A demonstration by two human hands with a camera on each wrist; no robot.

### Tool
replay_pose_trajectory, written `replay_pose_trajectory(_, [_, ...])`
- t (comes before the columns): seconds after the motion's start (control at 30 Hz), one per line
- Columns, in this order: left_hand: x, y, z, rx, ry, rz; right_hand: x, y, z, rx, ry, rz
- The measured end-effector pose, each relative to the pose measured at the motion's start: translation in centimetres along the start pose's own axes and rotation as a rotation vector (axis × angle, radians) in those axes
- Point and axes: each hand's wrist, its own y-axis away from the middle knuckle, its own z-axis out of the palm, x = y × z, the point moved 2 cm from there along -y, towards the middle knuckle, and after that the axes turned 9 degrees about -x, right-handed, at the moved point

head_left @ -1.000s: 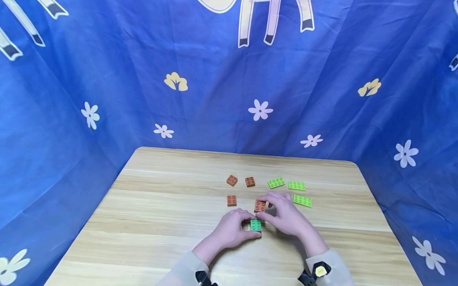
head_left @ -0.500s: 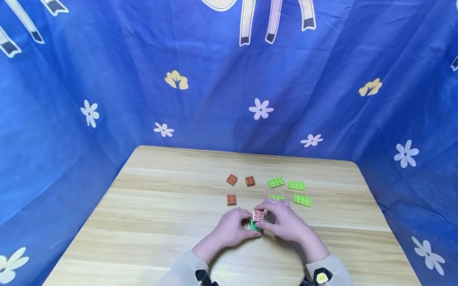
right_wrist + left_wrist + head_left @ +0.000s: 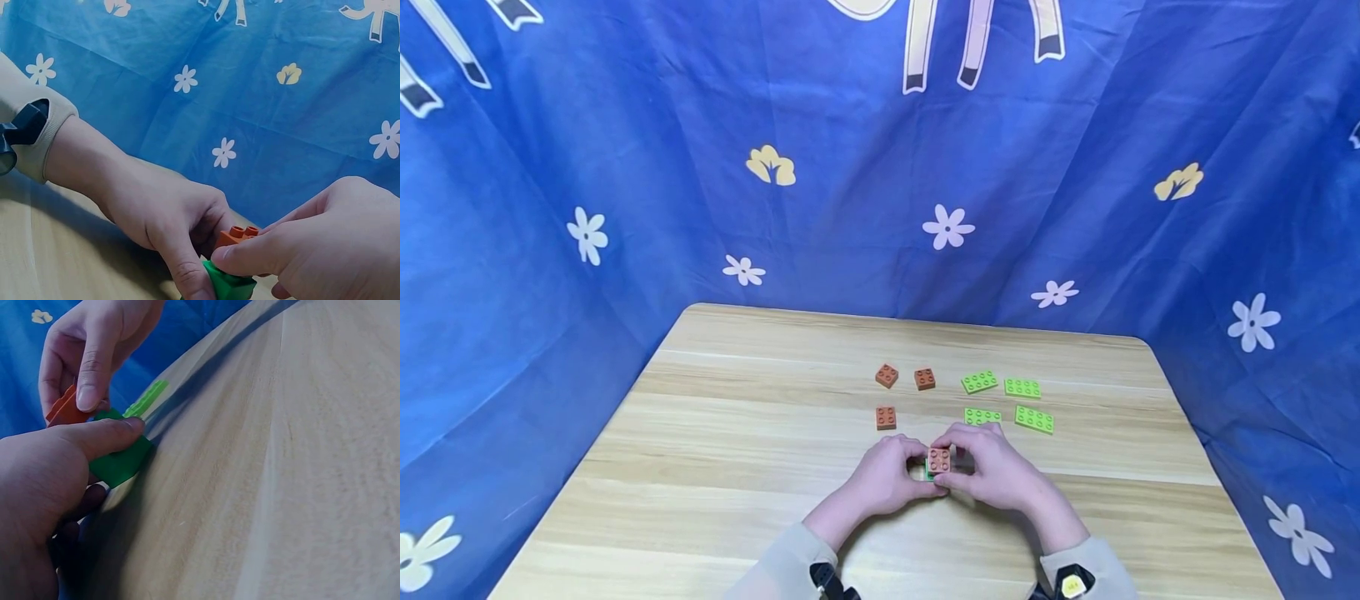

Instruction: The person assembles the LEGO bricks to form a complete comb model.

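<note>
My left hand [image 3: 887, 479] pinches a green building brick [image 3: 122, 464] between thumb and fingers, low over the tabletop. Above it, my right hand [image 3: 996, 468] grips a reddish-brown four-stud brick [image 3: 938, 460] by its sides, studs up. From the head camera the brown brick covers nearly all of the green one. The right wrist view has the brown brick right at the top of the green brick [image 3: 230, 286], with the right thumb across where they meet. In the left wrist view the brown brick looks tilted against the green one.
Three more brown bricks lie beyond the hands, among them one [image 3: 886, 418] just past the left hand. Several flat lime-green eight-stud plates [image 3: 1034, 419] are spread to the right of them. A blue patterned cloth [image 3: 820, 208] hangs behind the wooden table [image 3: 722, 467].
My right hand has brought the brown brick toward me and left, from beyond the green brick to over it. A lime-green plate behind that hand has come into view. The left hand stays put.
</note>
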Motion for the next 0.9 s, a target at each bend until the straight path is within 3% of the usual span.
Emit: replay_pose_trajectory(0.9, [-0.39, -0.23, 0.17, 0.008, 0.019, -0.006, -0.19, 0.25, 0.31, 0.017, 0.029, -0.028])
